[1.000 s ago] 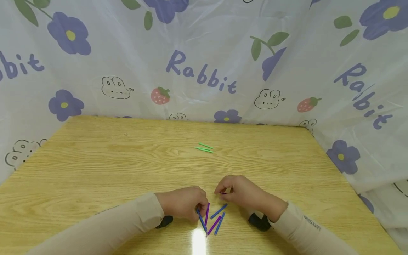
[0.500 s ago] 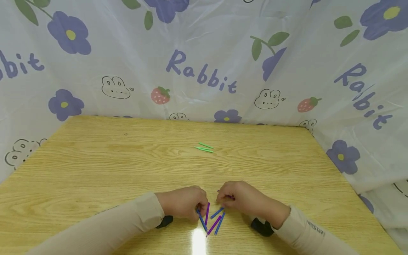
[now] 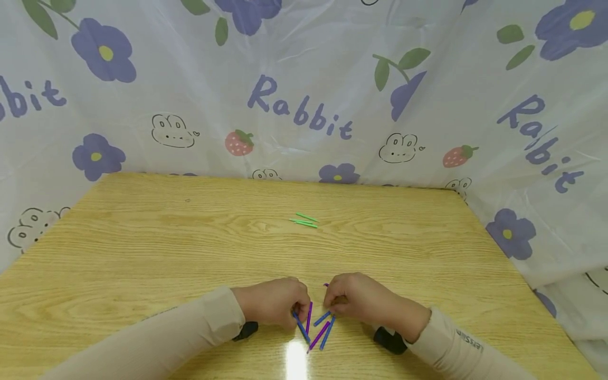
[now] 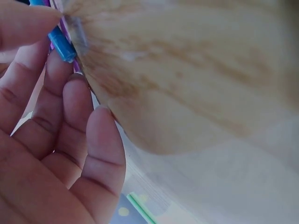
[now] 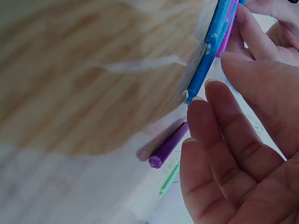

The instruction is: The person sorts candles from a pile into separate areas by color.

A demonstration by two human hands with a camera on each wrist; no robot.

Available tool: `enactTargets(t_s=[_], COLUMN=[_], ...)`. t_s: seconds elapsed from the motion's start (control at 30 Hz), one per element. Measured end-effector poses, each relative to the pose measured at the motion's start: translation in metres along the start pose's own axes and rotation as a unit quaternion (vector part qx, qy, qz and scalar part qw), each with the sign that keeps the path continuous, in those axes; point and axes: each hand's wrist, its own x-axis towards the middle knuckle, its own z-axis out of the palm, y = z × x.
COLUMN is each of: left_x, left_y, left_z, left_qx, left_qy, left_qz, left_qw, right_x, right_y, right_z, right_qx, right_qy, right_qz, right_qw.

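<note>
My left hand (image 3: 276,303) pinches the upper end of a blue stick (image 3: 301,328), as the left wrist view also shows. Opposite it, my right hand (image 3: 364,300) reaches over another blue stick (image 3: 322,318); in the right wrist view its fingertips touch the tip of a blue stick (image 5: 205,56), with the thumb apart. Between the hands lie a purple stick (image 3: 309,315), a second purple stick (image 3: 319,336) and a further blue stick (image 3: 327,335). Mostly hidden behind the right hand is one more purple stick (image 5: 169,145).
Several thin green sticks (image 3: 306,224) lie together farther back on the wooden table (image 3: 190,237). A patterned white cloth (image 3: 304,68) hangs behind the table. Dark wrist bands (image 3: 389,340) show under the forearms.
My right hand has let go of a purple stick, leaving it on the table beyond, and come down toward me over the blue stick. The left hand has stayed put.
</note>
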Motion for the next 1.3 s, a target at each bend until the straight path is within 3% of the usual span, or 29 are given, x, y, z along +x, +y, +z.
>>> enactTargets(t_s=[0.57, 0.93, 1.3], left_x=[0.000, -0.002, -0.011], left_y=[0.000, 0.000, -0.007], left_z=[0.001, 0.001, -0.008], left_qx=[-0.020, -0.045, -0.040], left_qy=[0.002, 0.008, 0.062], left_qz=[0.002, 0.004, 0.017], left_qw=[0.9998, 0.9990, 0.9971], right_x=[0.000, 0.000, 0.001], right_y=[0.000, 0.001, -0.001], right_z=[0.000, 0.000, -0.001], right_qx=[-0.061, -0.082, -0.094], right_qy=[0.001, -0.003, -0.001], right_qz=[-0.053, -0.057, -0.061], right_qw=[0.9967, 0.9950, 0.9937])
